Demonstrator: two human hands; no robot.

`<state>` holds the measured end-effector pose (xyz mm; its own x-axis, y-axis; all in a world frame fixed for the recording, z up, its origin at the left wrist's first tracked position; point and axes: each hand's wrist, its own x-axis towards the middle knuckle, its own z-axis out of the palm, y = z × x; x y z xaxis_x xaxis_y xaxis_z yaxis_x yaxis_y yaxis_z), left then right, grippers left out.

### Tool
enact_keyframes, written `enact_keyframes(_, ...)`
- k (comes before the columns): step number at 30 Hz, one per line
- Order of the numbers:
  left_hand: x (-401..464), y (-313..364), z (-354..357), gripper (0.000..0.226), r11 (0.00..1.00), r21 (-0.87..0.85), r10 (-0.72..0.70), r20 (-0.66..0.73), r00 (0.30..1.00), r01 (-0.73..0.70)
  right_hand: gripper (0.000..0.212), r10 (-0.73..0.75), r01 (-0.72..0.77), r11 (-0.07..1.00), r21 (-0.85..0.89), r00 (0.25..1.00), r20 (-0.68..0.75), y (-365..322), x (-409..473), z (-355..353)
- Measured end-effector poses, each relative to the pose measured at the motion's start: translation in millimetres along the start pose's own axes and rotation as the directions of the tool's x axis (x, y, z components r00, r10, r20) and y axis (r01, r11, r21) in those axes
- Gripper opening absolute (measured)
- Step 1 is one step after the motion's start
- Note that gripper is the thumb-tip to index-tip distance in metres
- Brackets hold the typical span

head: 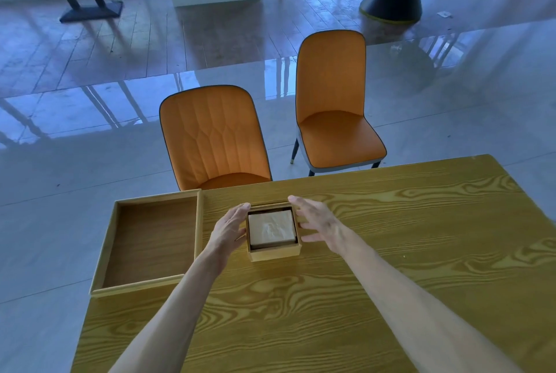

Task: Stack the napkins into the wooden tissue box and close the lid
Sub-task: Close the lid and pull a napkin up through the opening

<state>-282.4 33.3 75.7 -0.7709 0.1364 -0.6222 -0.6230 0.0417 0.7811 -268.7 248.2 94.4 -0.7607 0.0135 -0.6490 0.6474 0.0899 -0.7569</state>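
Note:
A small square wooden tissue box [274, 253] stands on the table with its top uncovered. A stack of pale napkins [271, 227] fills it almost to the rim. My left hand [230, 229] lies flat against the box's left wall, fingers straight. My right hand [320, 222] hovers just off the box's right side, fingers spread and holding nothing. No lid can be told apart in view.
A large shallow wooden tray [150, 244] sits at the table's left edge, with nothing in it. The yellow wood-grain table [391, 252] stretches right and toward me. Two orange chairs [215, 139] stand beyond the far edge.

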Motion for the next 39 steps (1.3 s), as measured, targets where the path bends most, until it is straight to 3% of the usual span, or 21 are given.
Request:
enact_keyframes(14, -9, -36, -3, 0.067, 0.994, 0.101, 0.042, -0.093, 0.995, -0.033, 0.057, -0.056, 0.046, 0.992, -0.116, 0.995, -0.088, 42, -4, 4)
enact_keyframes(30, 3, -48, -4, 0.066, 0.965, 0.259, 0.086, -0.129, 0.988, -0.05, 0.072, -0.141, 0.064, 0.913, -0.403, 0.976, -0.164, 64, 12, 6)
enact_keyframes(34, 6, -48, -3, 0.066, 0.968, 0.249, 0.06, -0.125, 0.99, -0.028, 0.068, -0.23, 0.1, 0.823, -0.559, 0.959, -0.168, 56, 13, 5)
enact_keyframes(39, 8, -44, 6, 0.068, 0.965, 0.26, 0.079, -0.169, 0.982, -0.032, 0.038, -0.619, 0.206, 0.455, -0.866, 0.772, -0.141, 42, 11, 25)
